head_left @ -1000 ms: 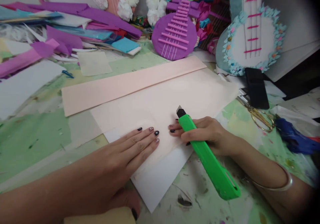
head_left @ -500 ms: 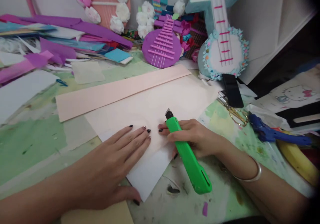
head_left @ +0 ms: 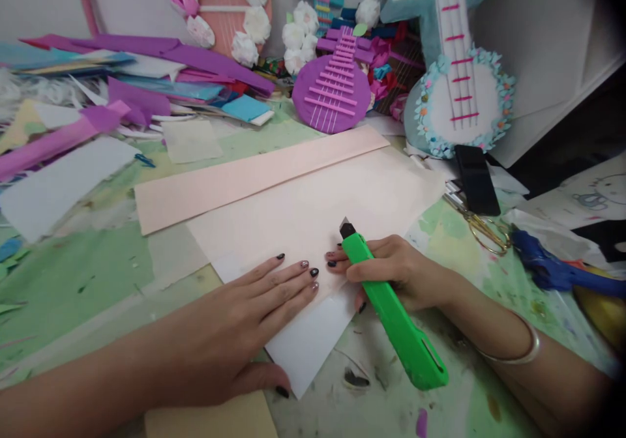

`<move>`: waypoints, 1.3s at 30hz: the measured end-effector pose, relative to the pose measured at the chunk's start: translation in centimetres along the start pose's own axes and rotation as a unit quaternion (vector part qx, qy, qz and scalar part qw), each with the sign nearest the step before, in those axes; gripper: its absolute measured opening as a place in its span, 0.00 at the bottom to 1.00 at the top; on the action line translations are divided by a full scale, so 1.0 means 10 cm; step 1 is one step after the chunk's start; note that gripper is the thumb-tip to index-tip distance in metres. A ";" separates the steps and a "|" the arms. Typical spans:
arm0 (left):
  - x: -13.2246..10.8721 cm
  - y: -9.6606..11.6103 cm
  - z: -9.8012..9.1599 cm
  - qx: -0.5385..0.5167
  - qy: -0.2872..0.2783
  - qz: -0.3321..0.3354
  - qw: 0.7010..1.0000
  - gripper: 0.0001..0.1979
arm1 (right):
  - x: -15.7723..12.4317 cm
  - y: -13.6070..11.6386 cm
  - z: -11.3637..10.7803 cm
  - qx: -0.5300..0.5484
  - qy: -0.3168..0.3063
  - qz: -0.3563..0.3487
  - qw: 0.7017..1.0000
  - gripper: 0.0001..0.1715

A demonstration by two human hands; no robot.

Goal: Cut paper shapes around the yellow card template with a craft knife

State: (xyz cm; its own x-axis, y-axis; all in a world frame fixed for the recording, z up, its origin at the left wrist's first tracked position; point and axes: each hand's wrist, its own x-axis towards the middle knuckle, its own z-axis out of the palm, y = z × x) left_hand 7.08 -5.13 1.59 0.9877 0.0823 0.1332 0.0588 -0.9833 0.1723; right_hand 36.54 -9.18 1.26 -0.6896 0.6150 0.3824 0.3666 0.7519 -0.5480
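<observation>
My left hand point(head_left: 244, 321) lies flat with its fingers stretched over the lower left of a pale pink sheet point(head_left: 293, 216). A green utility knife point(head_left: 391, 314) is held in my right hand point(head_left: 405, 268), its blade tip pointing up and away from me, above the sheet. The fingertips of that hand rest on the paper close to my left fingertips. Below my hands a white sheet point(head_left: 310, 340) sticks out from under the pink one. Across the far part of the sheet lies a folded pink strip point(head_left: 254, 177).
Behind stand a purple paper lute point(head_left: 332, 96) and a blue paper instrument point(head_left: 460, 99). Coloured scraps point(head_left: 147, 66) pile up at the left. At the right are a black phone point(head_left: 476, 180), gold-handled scissors point(head_left: 489, 233) and a blue-handled tool point(head_left: 552, 262).
The whole scene has shifted right in the view as the camera turned slightly left. Both hands and the knife keep nearly the same place on the paper.
</observation>
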 end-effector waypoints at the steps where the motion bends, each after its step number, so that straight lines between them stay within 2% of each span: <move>1: -0.01 -0.01 0.00 -0.005 -0.003 0.000 1.000 0.43 | 0.00 0.01 0.00 0.004 0.000 0.000 1.000 0.15; 10: -0.03 -0.05 -0.01 -0.050 0.000 -0.003 0.999 0.43 | 0.01 0.01 0.00 0.002 -0.001 0.001 1.000 0.15; 15: -0.02 -0.04 -0.02 -0.034 -0.013 -0.005 0.999 0.41 | 0.01 -0.03 0.00 -0.014 -0.020 0.006 1.000 0.13; 17: -0.01 -0.04 -0.02 -0.019 -0.017 0.002 1.000 0.41 | 0.01 -0.04 0.01 -0.008 -0.005 -0.003 1.000 0.15; 22: -0.01 -0.05 0.01 0.008 0.030 -0.003 1.000 0.48 | 0.03 -0.02 0.02 -0.025 0.023 0.000 0.999 0.22; 28: -0.06 -0.07 0.03 -0.018 0.029 -0.019 0.999 0.48 | 0.04 0.02 0.02 -0.027 -0.005 0.032 0.999 0.20; 34: -0.08 -0.08 0.00 -0.025 0.015 -0.018 0.999 0.46 | 0.02 0.08 0.02 -0.015 -0.002 0.027 1.000 0.23; 39: -0.06 -0.09 -0.01 -0.015 0.012 -0.013 1.000 0.47 | 0.04 0.04 0.00 -0.026 -0.011 0.034 0.999 0.19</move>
State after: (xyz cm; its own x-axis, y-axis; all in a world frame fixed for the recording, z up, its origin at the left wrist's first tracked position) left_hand 6.45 -4.29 1.43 0.9821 0.1119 0.1515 0.0793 -0.9753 0.2061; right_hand 36.43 -8.63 1.14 -0.6758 0.6595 0.3293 0.4443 0.7209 -0.5320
